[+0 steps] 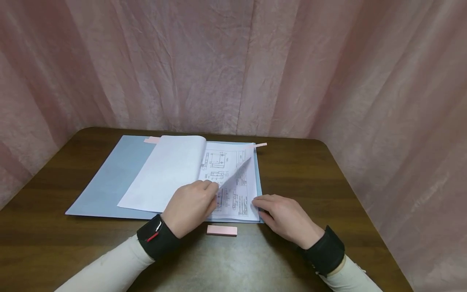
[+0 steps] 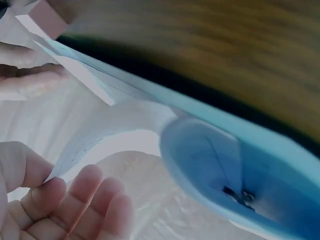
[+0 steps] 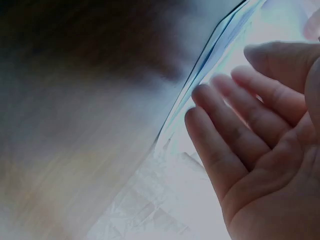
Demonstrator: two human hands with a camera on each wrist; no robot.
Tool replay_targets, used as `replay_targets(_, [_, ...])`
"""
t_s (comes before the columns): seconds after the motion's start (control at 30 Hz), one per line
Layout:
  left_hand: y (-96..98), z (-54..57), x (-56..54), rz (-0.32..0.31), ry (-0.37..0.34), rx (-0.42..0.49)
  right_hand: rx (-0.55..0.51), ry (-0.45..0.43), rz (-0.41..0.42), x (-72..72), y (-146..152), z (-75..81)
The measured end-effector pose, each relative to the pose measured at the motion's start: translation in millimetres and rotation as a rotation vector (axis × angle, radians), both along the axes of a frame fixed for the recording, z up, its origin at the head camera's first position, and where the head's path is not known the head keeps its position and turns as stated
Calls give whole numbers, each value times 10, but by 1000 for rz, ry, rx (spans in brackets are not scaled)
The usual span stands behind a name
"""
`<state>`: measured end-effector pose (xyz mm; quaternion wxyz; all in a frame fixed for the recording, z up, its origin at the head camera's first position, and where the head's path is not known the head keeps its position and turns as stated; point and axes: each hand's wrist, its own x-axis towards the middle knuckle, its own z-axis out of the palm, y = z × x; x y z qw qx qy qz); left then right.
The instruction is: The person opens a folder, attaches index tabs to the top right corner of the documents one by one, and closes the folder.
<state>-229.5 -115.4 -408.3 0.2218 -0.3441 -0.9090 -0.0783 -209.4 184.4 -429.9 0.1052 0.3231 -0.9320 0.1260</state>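
Note:
A light blue folder (image 1: 109, 174) lies spread on the table with a stack of paper sheets in it. Turned-over white sheets (image 1: 164, 170) cover part of its left side. On the right side is a page with technical drawings (image 1: 233, 202). My left hand (image 1: 193, 205) pinches the lower corner of a lifted sheet (image 2: 75, 145) between thumb and forefinger, and the sheet curves up off the stack. My right hand (image 1: 286, 217) is at the right edge of the stack, its fingers (image 3: 250, 115) extended and nothing gripped. A pink sticky tab (image 1: 260, 144) juts from the lifted sheet's top right.
A small pink pad of sticky tabs (image 1: 221, 230) lies on the table just before the folder. Another pink tab (image 1: 151, 140) sticks out at the top left of the turned sheets. The brown wooden table (image 1: 303, 174) ends against a pink curtain (image 1: 211, 69).

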Motion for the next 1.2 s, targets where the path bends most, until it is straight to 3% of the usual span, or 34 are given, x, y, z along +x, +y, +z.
replay_targets(0.33, [-279,-7,15,78,151,-23,32,-13,36,21,-18,3])
replay_targets(0.73, [-594,20,50,277,207,-143,59,17,42,29,-26,13])
replay_targets(0.97, [-705,-4,141,373,184,-183,64,16,26,28,-35,15])
replay_targets(1.2, [-745,-42,164,358,116,-225,65,11,28,20,-29,9])
